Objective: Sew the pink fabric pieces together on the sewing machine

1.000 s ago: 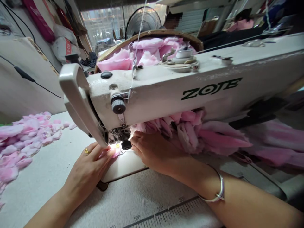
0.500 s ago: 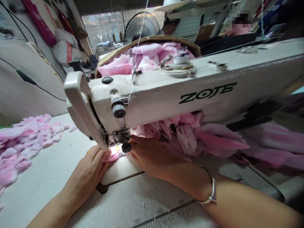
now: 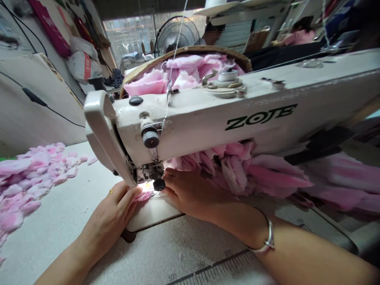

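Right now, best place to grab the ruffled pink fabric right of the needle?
Take the loose pointed tails of the ruffled pink fabric at their far right end, coming from the right. They spread out clear beyond the machine arm, whereas the bunched part near the needle is tucked under that arm and crowded by the right hand.

"Where's the light from?"

"A hard white glow under the sewing machine head (image 3: pixel 190 118) flares on the needle plate (image 3: pixel 147 190). Daylight also comes through the far window (image 3: pixel 127 35), washed out."

"Shadows?"

"Soft, beneath the machine's arm; the white counter (image 3: pixel 53 206) looks evenly lit."

"Sharp?"

"Fairly, though the left and right edges bow and stretch."
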Motion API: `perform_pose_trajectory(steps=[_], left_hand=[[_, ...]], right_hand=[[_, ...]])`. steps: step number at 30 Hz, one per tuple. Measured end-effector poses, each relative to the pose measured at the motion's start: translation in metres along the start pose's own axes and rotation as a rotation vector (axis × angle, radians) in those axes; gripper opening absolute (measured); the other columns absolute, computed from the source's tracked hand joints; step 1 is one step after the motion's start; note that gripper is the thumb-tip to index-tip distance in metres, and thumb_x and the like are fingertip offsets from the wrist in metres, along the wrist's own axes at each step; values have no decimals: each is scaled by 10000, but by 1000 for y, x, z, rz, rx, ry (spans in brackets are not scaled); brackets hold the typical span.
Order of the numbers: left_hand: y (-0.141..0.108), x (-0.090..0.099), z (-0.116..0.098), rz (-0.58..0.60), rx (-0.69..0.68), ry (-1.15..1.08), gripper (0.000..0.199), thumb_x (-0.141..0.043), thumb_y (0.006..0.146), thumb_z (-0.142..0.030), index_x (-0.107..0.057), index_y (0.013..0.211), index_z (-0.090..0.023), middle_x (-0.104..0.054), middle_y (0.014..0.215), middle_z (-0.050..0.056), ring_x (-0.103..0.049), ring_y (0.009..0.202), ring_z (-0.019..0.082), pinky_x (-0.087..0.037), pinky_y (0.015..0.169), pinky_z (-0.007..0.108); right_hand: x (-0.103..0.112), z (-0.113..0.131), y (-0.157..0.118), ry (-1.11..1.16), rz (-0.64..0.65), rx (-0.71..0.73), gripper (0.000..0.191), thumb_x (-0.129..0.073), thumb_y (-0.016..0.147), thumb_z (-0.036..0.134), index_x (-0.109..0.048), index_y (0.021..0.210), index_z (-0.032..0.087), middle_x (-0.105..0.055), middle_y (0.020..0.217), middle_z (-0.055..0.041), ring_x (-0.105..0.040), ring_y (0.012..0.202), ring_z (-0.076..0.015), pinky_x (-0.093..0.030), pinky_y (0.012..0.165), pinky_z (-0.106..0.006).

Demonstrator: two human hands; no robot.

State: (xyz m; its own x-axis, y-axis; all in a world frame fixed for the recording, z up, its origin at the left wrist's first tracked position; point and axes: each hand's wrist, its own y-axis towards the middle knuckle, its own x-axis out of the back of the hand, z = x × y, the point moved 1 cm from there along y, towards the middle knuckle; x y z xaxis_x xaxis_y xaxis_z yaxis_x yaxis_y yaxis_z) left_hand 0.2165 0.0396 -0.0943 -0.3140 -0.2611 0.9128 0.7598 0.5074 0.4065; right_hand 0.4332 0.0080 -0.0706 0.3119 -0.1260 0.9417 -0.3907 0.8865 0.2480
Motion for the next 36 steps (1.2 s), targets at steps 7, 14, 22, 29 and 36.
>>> perform_pose_trajectory(steps=[7, 14, 22, 29, 36], left_hand=[[1, 3, -1, -10, -39, -64, 168, -362, 971, -223, -514, 1036, -192, -556, 940, 48, -560, 870, 174, -523, 767, 323], [-3, 2, 2, 15, -108, 41, 228, -379, 970, -220, -537, 1124, -164, -574, 1010, 69, -527, 930, 202, -488, 831, 385], [-1, 8, 1, 32, -247, 81, 320, -351, 983, -213, -529, 1243, -160, -603, 1118, 35, -463, 1103, 214, -297, 1061, 426], [-1, 11, 3, 47, -211, 115, 341, -292, 995, -232, -568, 1193, -205, -622, 1092, 7, -472, 1089, 209, -234, 1104, 466], [-2, 9, 12, 130, -176, -2, 328, -370, 964, -213, -520, 1244, -296, -640, 1108, -7, -541, 1016, 229, -381, 984, 456]], right_hand=[[-4, 1, 1, -65, 46, 61, 109, -498, 869, 147, -597, 883, 190, -636, 948, -8, -620, 728, -176, -382, 516, -296], [9, 0, 1, -134, 98, 92, 109, -515, 834, 107, -594, 837, 183, -622, 877, 2, -600, 666, -171, -325, 456, -309], [-15, -4, -2, -219, 33, 135, 194, -484, 779, 45, -596, 833, 194, -613, 845, -22, -544, 582, -182, -229, 421, -311], [-20, -1, -3, -193, 22, 137, 193, -502, 762, 41, -604, 816, 195, -605, 855, -31, -516, 537, -156, -155, 405, -312], [-20, -1, -5, -206, 3, 141, 186, -529, 755, 67, -604, 832, 218, -593, 872, -21, -523, 544, -164, -195, 395, -317]])
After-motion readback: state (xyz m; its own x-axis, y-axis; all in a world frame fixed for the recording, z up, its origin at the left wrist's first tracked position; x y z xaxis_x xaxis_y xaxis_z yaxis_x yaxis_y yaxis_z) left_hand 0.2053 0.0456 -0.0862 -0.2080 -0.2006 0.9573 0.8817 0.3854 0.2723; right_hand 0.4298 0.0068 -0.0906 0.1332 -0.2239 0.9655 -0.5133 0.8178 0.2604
